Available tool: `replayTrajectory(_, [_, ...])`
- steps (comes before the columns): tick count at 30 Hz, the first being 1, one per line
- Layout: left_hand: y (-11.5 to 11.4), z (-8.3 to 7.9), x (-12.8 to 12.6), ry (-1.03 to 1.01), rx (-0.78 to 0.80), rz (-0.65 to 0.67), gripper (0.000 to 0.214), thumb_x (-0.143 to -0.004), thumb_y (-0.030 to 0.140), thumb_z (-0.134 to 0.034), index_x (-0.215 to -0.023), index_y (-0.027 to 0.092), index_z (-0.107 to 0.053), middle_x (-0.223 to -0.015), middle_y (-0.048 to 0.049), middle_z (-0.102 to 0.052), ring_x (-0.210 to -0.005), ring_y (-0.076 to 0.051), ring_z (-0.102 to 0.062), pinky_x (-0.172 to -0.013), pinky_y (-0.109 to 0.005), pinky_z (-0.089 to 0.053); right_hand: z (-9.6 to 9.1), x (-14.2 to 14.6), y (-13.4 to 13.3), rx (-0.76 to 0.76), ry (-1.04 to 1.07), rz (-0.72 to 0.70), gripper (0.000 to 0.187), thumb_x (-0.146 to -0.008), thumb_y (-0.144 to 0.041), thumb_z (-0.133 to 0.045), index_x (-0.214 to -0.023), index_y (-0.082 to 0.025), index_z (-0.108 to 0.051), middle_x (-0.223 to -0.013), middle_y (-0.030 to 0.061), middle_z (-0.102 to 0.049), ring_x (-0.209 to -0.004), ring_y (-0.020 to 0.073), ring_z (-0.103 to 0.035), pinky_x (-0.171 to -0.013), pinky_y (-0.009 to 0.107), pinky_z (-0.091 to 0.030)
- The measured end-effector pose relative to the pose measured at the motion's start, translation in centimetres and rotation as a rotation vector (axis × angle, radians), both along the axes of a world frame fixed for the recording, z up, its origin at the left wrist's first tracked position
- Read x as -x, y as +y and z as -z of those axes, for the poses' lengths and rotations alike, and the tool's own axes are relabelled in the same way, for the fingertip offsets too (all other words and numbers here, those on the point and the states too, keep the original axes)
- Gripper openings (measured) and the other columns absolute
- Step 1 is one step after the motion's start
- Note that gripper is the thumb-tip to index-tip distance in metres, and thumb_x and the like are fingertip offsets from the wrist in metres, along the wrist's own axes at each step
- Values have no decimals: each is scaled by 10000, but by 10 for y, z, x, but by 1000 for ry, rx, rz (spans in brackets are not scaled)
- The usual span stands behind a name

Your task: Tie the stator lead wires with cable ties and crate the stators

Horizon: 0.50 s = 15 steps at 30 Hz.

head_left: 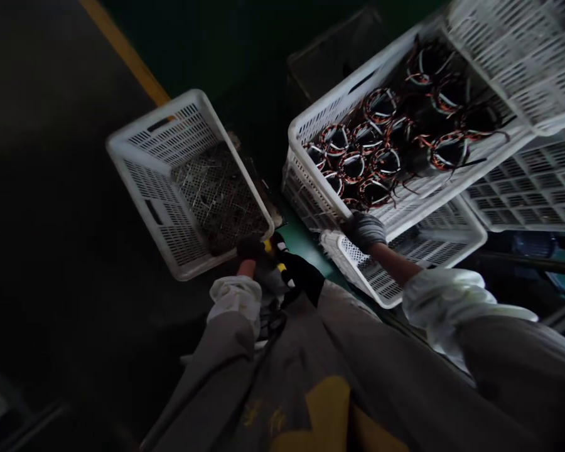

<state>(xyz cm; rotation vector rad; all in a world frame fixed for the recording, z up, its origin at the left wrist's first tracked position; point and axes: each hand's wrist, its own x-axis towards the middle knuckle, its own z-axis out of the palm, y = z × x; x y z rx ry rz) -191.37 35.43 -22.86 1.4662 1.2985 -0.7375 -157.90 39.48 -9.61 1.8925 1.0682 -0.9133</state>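
My right hand [365, 229], in a grey glove, grips the near rim of a white plastic crate [311, 135] filled with several round copper-wound coils [381, 157]. My left hand [250, 247], in a dark glove, is bunched closed at the near corner of another white crate [145, 182], which is tilted and holds a dark heap of small metal parts [216, 194]. What the left fingers hold is hidden. A black and yellow object [289, 271] lies right beside that hand, against my grey jacket.
More white slotted crates are stacked under and to the right of the coil crate [522, 188], and one overhangs it at the top right [522, 56]. A yellow line [127, 53] crosses the dark floor at the upper left. A green surface [299, 238] shows between the crates.
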Motion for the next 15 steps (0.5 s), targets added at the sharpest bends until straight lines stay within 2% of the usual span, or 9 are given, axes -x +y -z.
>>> replayTrajectory(2, [-4,-10,-1,-36,50,62,404,-1027,418,-692,-1346,173,-659,-1366,-106,-672,-1206,-259,-679,-1037,-489,-605,2,2,15,17,-15,28,405,-1075,-446,-541,-1324,-180,-717,-1167,179,-782,-952,241,-702,-745,356,-386])
replayTrajectory(6, [-50,-53,-3,-58,105,100,413,-1028,418,-692,-1352,163,-653,-1336,-107,-684,-1183,-252,-689,-1027,-494,-608,-6,8,14,27,-23,35,437,-1086,-445,-518,-1368,-160,-690,-1234,189,-760,-994,238,-686,-761,355,-363])
replayTrajectory(10, [-95,-89,-19,-35,121,56,413,-1027,417,-693,-1354,168,-655,-1343,-103,-683,-1202,-262,-684,-1043,-505,-602,-8,9,11,-28,-14,22,478,-1093,-453,-520,-1395,-111,-662,-1262,224,-737,-1049,247,-669,-800,372,-353])
replayTrajectory(15, [-135,-115,-55,-23,152,-44,393,-1037,418,-676,-1338,165,-662,-1348,-106,-681,-1208,-256,-682,-1049,-500,-597,-6,-1,17,-158,30,-48,552,-1105,-453,-492,-1440,-26,-594,-1312,267,-685,-1161,277,-650,-869,386,-378])
